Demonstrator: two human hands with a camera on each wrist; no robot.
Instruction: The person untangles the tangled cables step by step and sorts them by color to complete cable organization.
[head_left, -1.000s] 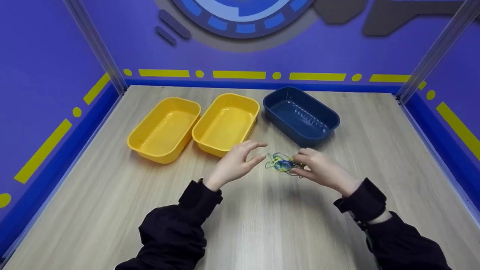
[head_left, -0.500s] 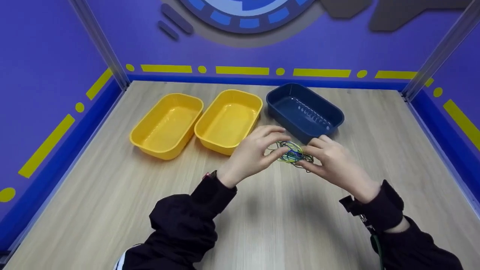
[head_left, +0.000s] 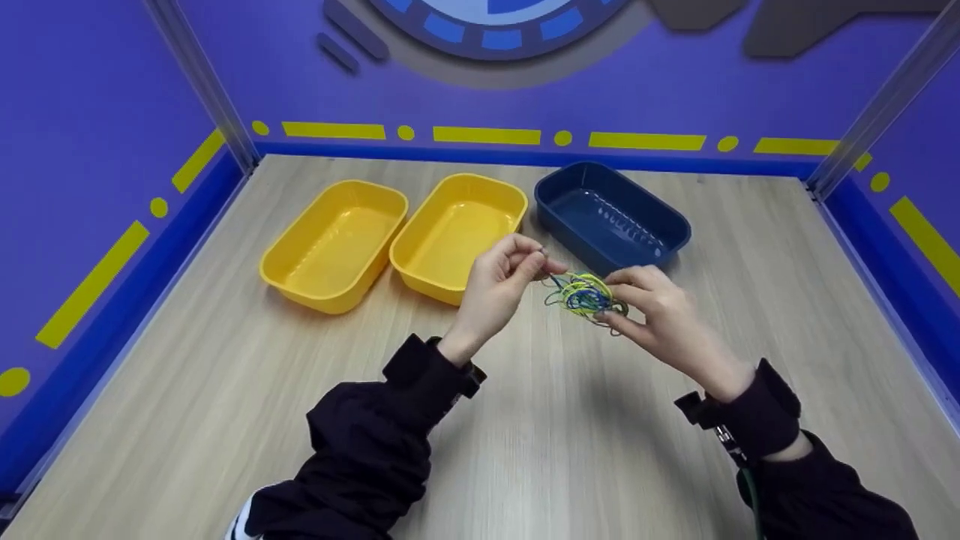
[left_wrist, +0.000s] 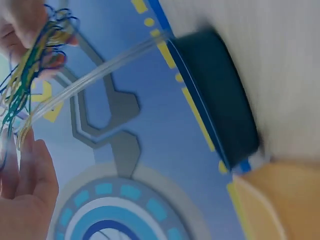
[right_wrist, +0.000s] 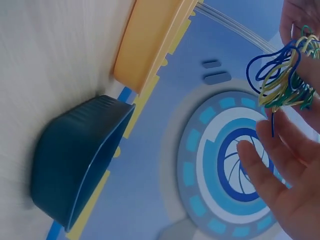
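as fingers (head_left: 628, 328) pinch wires (head_left: 585, 298), yellow bins (head_left: 339, 244), blue bin (head_left: 600, 221) behind

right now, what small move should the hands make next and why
I'd probably have the left hand gently draw away from the right hand: the right grips the tangled strands, whose loops overlap, while the left appears to pinch some at their edge, so a slow pull may loosen them.

Two hands (head_left: 491, 292) (head_left: 671, 322); between them, one bundle of coloured wires (head_left: 587, 294), its strands too tangled to count. Beyond the left hand, two yellow tubs (head_left: 337, 247) (head_left: 454, 232); beyond the right hand, one dark blue tub (head_left: 600, 225). Beneath both, one worktop (head_left: 517, 450); behind, two dark sleeves (head_left: 367, 442) (head_left: 832, 491).
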